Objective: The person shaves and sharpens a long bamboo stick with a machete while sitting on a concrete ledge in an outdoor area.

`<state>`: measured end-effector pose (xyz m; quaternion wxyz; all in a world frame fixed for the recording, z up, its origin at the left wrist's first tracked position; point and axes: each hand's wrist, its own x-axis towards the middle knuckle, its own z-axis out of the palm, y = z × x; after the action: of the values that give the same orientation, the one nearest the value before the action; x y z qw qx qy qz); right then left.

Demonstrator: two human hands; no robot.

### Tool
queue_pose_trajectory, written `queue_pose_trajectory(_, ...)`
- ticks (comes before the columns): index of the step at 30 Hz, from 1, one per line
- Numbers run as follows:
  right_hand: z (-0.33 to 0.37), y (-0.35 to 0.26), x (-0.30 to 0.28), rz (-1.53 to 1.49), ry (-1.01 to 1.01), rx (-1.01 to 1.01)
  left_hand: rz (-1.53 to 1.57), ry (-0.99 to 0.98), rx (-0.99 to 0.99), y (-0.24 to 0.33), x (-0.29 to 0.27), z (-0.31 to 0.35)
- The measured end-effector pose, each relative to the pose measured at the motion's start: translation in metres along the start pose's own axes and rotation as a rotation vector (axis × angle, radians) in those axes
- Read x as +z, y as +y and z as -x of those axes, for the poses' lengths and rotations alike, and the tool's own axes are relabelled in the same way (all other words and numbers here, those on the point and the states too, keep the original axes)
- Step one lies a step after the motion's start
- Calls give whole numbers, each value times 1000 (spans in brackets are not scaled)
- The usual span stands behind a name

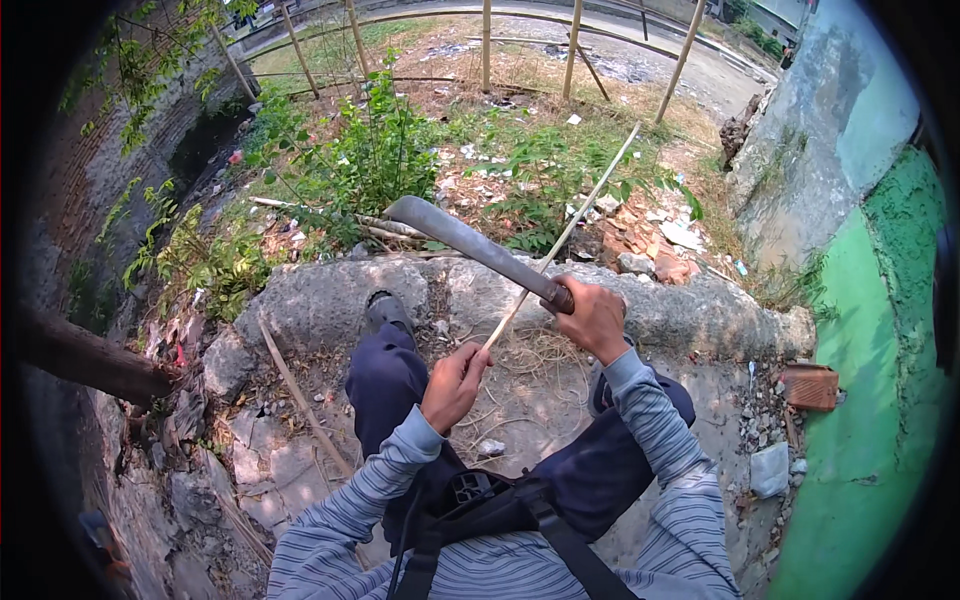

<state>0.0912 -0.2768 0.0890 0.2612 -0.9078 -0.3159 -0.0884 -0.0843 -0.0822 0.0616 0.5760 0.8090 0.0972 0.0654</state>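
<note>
My right hand (594,318) is closed round the dark handle of a machete (470,243). Its broad grey blade reaches up and to the left, with the rounded tip over the plants. In my left hand (454,385) I pinch the near end of a long pale wooden stick (580,215), which slants away to the upper right. The blade crosses the stick just beyond my right hand; whether the two touch, I cannot tell. Thin pale shavings (545,365) lie on the ground between my legs.
A low stone ledge (350,295) runs across in front of my feet. Beyond it are green shrubs (385,150), litter and a bamboo fence (487,50). Another stick (300,395) lies on the left. On the right are a reddish brick (809,387) and a green wall (850,400).
</note>
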Motion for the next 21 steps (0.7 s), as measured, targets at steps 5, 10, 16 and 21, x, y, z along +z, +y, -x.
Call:
queue_pose_trajectory(5,-5,3,5,-475,-121,230,37,-5,-50,9,1,27)
queue_pose_trajectory(10,-1,-2,16,-1129,-162,358,62,-56,-74,6,10,46)
queue_pose_trajectory(16,6,0,22,-1146,-137,454,-118,-41,104,19,-7,71)
queue_pose_trajectory(21,11,2,19,-1091,-131,459,-208,153,67,54,-55,107)
